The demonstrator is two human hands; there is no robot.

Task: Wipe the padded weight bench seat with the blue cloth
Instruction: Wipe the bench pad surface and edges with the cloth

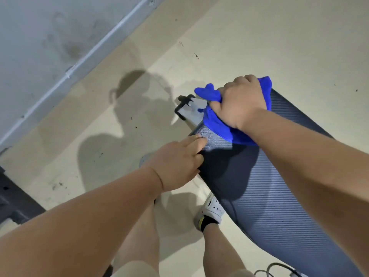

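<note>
The padded bench seat (265,196) is dark grey-blue with fine ribs and runs from the centre to the lower right. My right hand (242,100) presses the bunched blue cloth (219,126) onto the seat's far end, fingers curled over it. My left hand (177,164) grips the seat's left edge, with the index finger stretched across the top surface just below the cloth. Cloth folds stick out past the hand at the far end.
A black and white metal frame foot (186,109) juts out beyond the seat's end. The beige floor (259,37) lies around it, with a grey wall and pipe (65,74) at left. My foot in a white sandal (212,211) stands beside the bench. Dark equipment (12,198) sits far left.
</note>
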